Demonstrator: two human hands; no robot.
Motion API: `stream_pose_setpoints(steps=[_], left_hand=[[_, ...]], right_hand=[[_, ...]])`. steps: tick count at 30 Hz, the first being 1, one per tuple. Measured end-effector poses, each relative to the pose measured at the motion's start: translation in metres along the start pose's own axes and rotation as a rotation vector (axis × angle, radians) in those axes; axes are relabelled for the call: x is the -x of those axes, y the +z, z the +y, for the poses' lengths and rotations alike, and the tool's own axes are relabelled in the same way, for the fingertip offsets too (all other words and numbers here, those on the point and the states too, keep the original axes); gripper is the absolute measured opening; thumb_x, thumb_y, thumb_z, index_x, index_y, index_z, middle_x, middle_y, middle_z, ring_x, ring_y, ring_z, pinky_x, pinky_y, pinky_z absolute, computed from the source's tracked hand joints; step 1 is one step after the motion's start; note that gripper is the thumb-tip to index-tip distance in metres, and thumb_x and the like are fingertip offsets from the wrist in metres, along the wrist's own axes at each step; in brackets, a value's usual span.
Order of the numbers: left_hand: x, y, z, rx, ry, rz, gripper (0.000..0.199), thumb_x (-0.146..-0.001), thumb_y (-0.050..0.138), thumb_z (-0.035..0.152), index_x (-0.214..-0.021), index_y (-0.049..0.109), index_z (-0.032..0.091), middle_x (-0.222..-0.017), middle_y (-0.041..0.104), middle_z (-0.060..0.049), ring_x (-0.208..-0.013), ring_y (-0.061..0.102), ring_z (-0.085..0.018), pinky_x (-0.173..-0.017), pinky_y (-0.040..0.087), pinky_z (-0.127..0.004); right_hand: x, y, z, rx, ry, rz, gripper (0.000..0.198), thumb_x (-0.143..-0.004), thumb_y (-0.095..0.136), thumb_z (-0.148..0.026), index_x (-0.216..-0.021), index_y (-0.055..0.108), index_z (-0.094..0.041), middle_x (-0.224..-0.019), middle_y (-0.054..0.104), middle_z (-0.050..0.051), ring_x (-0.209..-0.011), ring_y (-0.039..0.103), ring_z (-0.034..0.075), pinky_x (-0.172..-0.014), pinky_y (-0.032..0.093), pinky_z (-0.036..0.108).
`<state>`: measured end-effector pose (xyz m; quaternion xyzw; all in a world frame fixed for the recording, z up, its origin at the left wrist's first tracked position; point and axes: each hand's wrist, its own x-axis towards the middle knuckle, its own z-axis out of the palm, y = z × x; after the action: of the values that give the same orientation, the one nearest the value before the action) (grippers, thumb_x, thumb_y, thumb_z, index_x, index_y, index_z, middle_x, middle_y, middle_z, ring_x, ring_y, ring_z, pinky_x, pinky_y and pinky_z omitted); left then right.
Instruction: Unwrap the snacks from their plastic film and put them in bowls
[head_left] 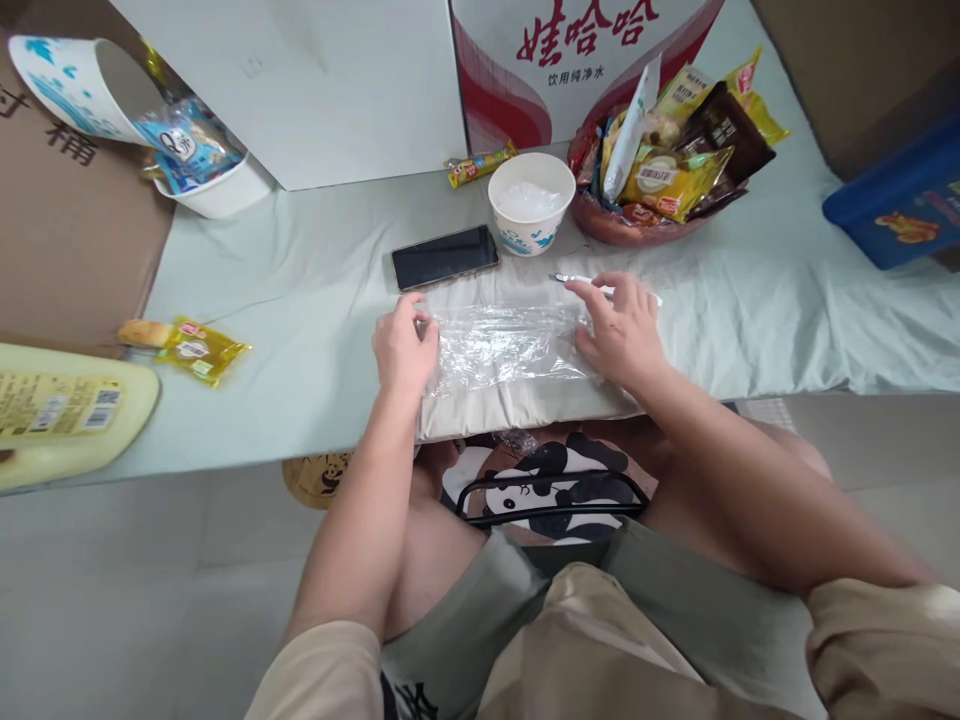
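A crinkled sheet of clear plastic [506,345], perhaps a flat bag, lies spread on the cloth in front of me. At its left end my left hand [405,348] is closed, with the thumb and bent fingers on the plastic's edge. My right hand [624,328] rests at the other end, thumb on the plastic and forefinger stretched apart from it. Partly under the right fingers is a thin white tool with a metal tip [571,278], like a craft knife; its middle is hidden.
Beyond the plastic are a phone [445,257], a paper bowl [531,205] with clear plastic inside, and a snack stick [480,165]. A basket [637,232] of packaged snacks stands back right. Boxes [360,90] line the rear. At left lie a wrapped bread [196,350] and yellow bottle [75,410].
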<state>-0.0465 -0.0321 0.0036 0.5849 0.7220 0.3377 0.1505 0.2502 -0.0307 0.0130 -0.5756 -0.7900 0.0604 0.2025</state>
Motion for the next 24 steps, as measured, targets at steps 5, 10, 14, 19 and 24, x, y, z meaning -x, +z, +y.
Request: stream_pose_setpoints(steps=[5, 10, 14, 19, 24], left_hand=[[0.000, -0.004, 0.001, 0.269, 0.041, -0.198, 0.041, -0.082, 0.064, 0.009, -0.120, 0.063, 0.024, -0.089, 0.068, 0.000, -0.079, 0.065, -0.015, -0.078, 0.052, -0.030], [0.008, -0.002, 0.008, 0.554, 0.130, -0.383, 0.038, -0.086, 0.060, 0.011, -0.122, 0.058, 0.025, -0.090, 0.061, 0.003, -0.067, 0.064, -0.009, -0.063, 0.051, -0.024], [0.020, -0.002, 0.026, 0.659, 0.210, -0.481, 0.038, -0.085, 0.064, 0.012, -0.120, 0.058, 0.026, -0.089, 0.062, 0.003, -0.069, 0.065, -0.009, -0.068, 0.056, -0.025], [0.018, -0.007, 0.028, 0.709, 0.224, -0.485, 0.046, -0.080, 0.078, 0.026, -0.122, 0.060, 0.028, -0.108, 0.069, -0.003, -0.089, 0.071, -0.014, -0.081, 0.059, -0.030], [0.002, -0.007, 0.016, 0.993, -0.034, -0.393, 0.067, -0.070, 0.084, 0.056, -0.126, 0.060, 0.028, -0.142, 0.064, -0.011, -0.130, 0.064, -0.029, -0.103, 0.056, -0.040]], right_hand=[[0.022, -0.030, 0.004, -0.016, -0.127, -0.346, 0.075, -0.076, 0.060, -0.017, -0.149, 0.052, -0.027, -0.144, 0.055, 0.016, -0.140, 0.045, 0.046, -0.109, 0.040, 0.070], [0.019, -0.058, 0.012, -0.260, -0.183, -0.471, 0.060, -0.091, 0.058, -0.048, -0.145, 0.056, -0.021, -0.143, 0.062, 0.016, -0.138, 0.054, 0.039, -0.115, 0.042, 0.061], [0.006, -0.044, -0.007, -0.451, -0.191, -0.465, 0.080, -0.080, 0.073, -0.048, -0.149, 0.050, -0.015, -0.146, 0.061, 0.019, -0.128, 0.063, 0.035, -0.106, 0.051, 0.049], [-0.003, -0.024, -0.024, -0.486, -0.166, -0.646, 0.016, -0.085, 0.061, -0.025, -0.096, 0.070, -0.018, -0.081, 0.073, 0.004, -0.069, 0.063, 0.017, -0.070, 0.046, 0.032], [-0.007, -0.021, -0.019, -0.768, 0.009, -0.399, 0.014, -0.088, 0.059, -0.031, -0.079, 0.059, -0.019, -0.069, 0.061, -0.001, -0.060, 0.053, 0.012, -0.061, 0.041, 0.029]])
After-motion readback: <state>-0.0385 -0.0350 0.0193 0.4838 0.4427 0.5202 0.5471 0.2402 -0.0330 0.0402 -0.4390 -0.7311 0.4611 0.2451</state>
